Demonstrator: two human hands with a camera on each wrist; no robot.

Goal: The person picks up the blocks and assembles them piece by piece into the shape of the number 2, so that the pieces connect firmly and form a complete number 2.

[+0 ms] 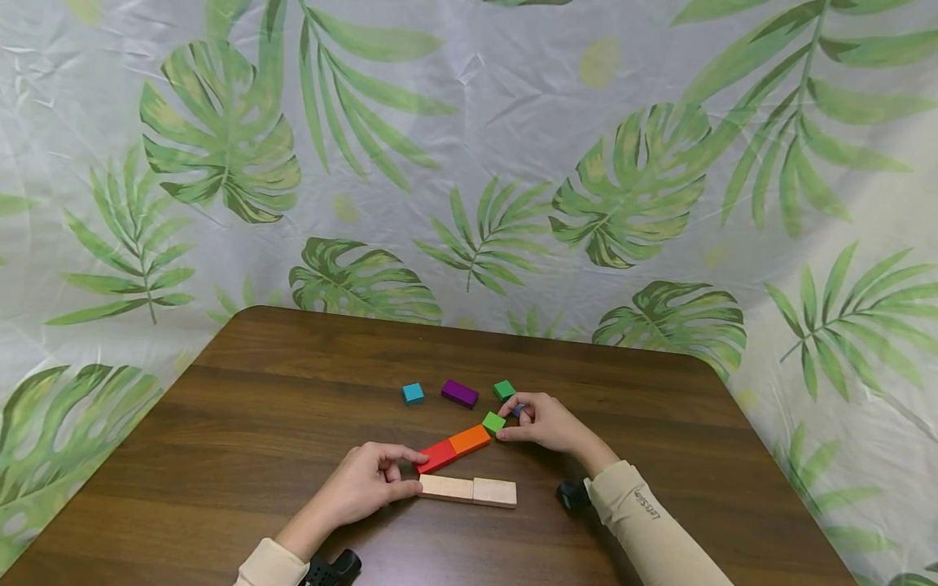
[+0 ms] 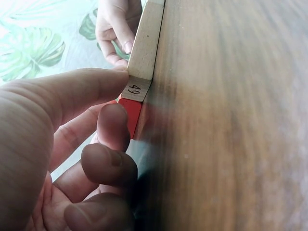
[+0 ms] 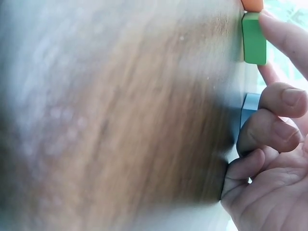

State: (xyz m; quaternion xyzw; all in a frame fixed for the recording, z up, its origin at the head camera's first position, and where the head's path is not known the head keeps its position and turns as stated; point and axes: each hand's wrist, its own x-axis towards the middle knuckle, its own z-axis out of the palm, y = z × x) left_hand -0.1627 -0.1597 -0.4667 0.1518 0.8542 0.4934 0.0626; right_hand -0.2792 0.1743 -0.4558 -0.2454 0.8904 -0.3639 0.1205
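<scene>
My left hand reaches the near ends of two rows of blocks. Its index finger touches a red block, its thumb the end of a pale wooden block; the other fingers curl under. In the left wrist view the wooden block bears a printed number. An orange block continues the row after the red one. At its far end my right hand pinches a light green block between thumb and index finger. A blue block is partly hidden behind that hand.
Beyond the hands lie a light blue block, a purple block and a darker green block. A second wooden block abuts the first. All rest on a dark wood table, with a leaf-patterned cloth hanging behind.
</scene>
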